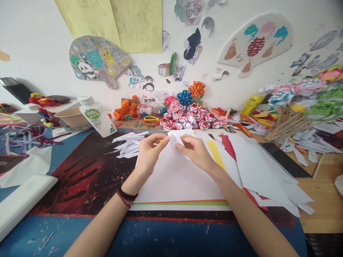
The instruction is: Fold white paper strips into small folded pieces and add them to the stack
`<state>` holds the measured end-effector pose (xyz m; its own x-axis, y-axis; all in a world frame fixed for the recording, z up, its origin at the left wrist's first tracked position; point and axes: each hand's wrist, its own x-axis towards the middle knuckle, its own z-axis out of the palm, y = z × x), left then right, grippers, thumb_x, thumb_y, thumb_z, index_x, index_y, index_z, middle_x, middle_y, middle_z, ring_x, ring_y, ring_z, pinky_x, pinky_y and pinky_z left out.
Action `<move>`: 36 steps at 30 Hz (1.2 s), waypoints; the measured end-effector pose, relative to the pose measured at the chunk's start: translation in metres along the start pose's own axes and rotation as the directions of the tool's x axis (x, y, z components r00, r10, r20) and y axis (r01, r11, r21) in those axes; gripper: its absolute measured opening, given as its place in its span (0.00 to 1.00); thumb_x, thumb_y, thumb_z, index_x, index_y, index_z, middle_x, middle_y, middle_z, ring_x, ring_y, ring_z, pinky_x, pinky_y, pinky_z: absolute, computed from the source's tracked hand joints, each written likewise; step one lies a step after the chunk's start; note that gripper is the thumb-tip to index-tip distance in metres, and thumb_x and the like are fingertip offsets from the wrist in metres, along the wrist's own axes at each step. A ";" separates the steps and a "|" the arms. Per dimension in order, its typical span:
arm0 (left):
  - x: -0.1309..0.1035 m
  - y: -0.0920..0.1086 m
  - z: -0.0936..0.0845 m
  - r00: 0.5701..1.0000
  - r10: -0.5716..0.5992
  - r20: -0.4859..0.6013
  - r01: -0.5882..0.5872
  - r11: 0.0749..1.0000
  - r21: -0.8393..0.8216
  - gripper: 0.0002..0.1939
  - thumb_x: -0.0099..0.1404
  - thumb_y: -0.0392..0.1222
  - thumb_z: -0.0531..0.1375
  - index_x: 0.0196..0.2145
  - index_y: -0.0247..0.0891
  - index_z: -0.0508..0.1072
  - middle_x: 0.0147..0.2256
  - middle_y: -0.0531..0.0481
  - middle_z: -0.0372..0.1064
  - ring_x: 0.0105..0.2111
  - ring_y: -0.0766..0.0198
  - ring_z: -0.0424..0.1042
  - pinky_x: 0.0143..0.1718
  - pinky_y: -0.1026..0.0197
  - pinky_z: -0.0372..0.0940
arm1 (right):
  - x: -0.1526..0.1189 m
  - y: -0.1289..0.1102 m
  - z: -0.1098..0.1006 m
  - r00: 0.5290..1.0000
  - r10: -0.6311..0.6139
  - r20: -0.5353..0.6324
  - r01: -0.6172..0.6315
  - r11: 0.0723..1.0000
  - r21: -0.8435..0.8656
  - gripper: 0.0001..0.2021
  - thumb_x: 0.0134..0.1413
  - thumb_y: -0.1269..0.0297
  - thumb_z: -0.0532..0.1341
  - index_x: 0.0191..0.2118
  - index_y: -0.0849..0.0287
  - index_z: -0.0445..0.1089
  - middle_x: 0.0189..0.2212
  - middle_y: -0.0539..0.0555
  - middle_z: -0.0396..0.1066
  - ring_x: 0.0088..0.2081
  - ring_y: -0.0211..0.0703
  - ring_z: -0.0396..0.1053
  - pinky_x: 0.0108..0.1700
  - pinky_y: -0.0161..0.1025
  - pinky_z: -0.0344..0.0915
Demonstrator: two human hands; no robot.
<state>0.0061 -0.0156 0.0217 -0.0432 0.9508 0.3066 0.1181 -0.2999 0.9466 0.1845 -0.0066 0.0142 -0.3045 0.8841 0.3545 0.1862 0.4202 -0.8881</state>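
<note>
A small piece of white paper (175, 142) is held up between my two hands, above a stack of white paper sheets (177, 182). My left hand (152, 150) pinches its left edge between thumb and fingers. On the other side my right hand (195, 149) grips it, thumb pressed on the face toward me. Orange and green edges show at the bottom of the stack. Left of my left hand lies a pile of white paper strips (128, 143). A yellow paper strip (215, 154) sits beside my right hand.
Loose white sheets (257, 171) spread to the right. Red-and-white paper flowers (193, 117) crowd the back, near a white bottle (98, 117) and a paper bowl (72, 117). A long white case (26, 203) lies at left. A yellow bottle (252, 104) leans near the wall.
</note>
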 end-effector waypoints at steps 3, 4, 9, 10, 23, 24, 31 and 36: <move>0.000 0.000 0.000 0.996 -0.066 0.052 0.069 0.995 -0.066 0.13 0.58 0.51 0.65 0.33 0.37 0.77 0.35 0.48 0.74 0.31 0.65 0.67 0.30 0.64 0.60 | 0.000 -0.002 -0.001 1.000 -0.026 -0.010 0.026 1.000 -0.013 0.08 0.57 0.60 0.61 0.34 0.58 0.74 0.38 0.53 0.70 0.35 0.40 0.67 0.36 0.35 0.64; 0.000 0.000 0.000 0.995 -0.075 0.067 0.080 0.994 -0.072 0.14 0.58 0.51 0.65 0.33 0.37 0.77 0.35 0.48 0.74 0.32 0.65 0.67 0.30 0.64 0.60 | 0.000 -0.003 -0.001 0.999 -0.034 -0.017 0.034 0.999 -0.020 0.08 0.57 0.60 0.61 0.34 0.58 0.74 0.37 0.54 0.70 0.36 0.40 0.67 0.36 0.35 0.64; -0.002 0.002 0.002 0.989 -0.099 0.108 0.104 0.993 -0.050 0.14 0.58 0.51 0.65 0.35 0.38 0.78 0.37 0.47 0.74 0.34 0.63 0.67 0.31 0.63 0.60 | 0.000 -0.006 -0.002 0.998 -0.051 -0.023 0.049 0.997 -0.057 0.11 0.58 0.59 0.60 0.41 0.57 0.77 0.38 0.55 0.71 0.38 0.42 0.68 0.36 0.36 0.64; -0.002 0.002 0.002 0.989 -0.099 0.109 0.105 0.993 -0.047 0.14 0.58 0.51 0.65 0.34 0.38 0.78 0.37 0.47 0.74 0.34 0.63 0.67 0.32 0.63 0.60 | -0.001 -0.006 -0.002 0.998 -0.053 -0.019 0.052 0.997 -0.054 0.12 0.59 0.60 0.60 0.43 0.56 0.77 0.38 0.55 0.71 0.39 0.43 0.68 0.37 0.36 0.64; -0.004 0.003 0.004 0.982 -0.169 0.087 0.181 0.971 -0.155 0.11 0.55 0.47 0.68 0.29 0.36 0.77 0.35 0.48 0.74 0.32 0.66 0.67 0.33 0.63 0.60 | -0.003 -0.008 0.000 0.998 0.062 -0.001 -0.061 0.987 0.149 0.15 0.54 0.58 0.64 0.45 0.59 0.77 0.40 0.56 0.76 0.44 0.50 0.72 0.45 0.41 0.67; -0.004 0.002 0.004 0.981 -0.172 0.086 0.184 0.970 -0.159 0.11 0.54 0.47 0.68 0.29 0.36 0.77 0.35 0.48 0.74 0.31 0.66 0.66 0.32 0.64 0.60 | -0.003 -0.008 0.000 0.997 0.078 -0.004 -0.076 0.987 0.143 0.15 0.54 0.58 0.64 0.43 0.60 0.77 0.38 0.56 0.76 0.42 0.50 0.72 0.42 0.40 0.67; -0.004 0.001 0.004 0.979 -0.188 0.083 0.199 0.969 -0.149 0.11 0.53 0.47 0.68 0.28 0.36 0.76 0.29 0.50 0.73 0.28 0.67 0.65 0.30 0.64 0.59 | -0.003 -0.012 -0.002 0.993 0.116 0.000 -0.115 0.990 0.084 0.16 0.50 0.52 0.65 0.30 0.64 0.75 0.25 0.50 0.68 0.28 0.39 0.64 0.28 0.34 0.58; -0.003 0.002 0.004 0.977 -0.191 0.096 0.204 0.967 -0.154 0.11 0.53 0.46 0.69 0.28 0.36 0.76 0.31 0.49 0.74 0.31 0.65 0.68 0.32 0.63 0.61 | -0.003 -0.015 -0.003 0.993 0.114 0.006 -0.114 0.986 0.123 0.15 0.50 0.54 0.65 0.28 0.64 0.73 0.24 0.49 0.65 0.26 0.36 0.61 0.27 0.34 0.56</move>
<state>0.0104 -0.0190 0.0218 0.0307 0.9935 0.1092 -0.0472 -0.1077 0.9931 0.1851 -0.0151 0.0269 -0.2865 0.9251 0.2492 0.1034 0.2884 -0.9519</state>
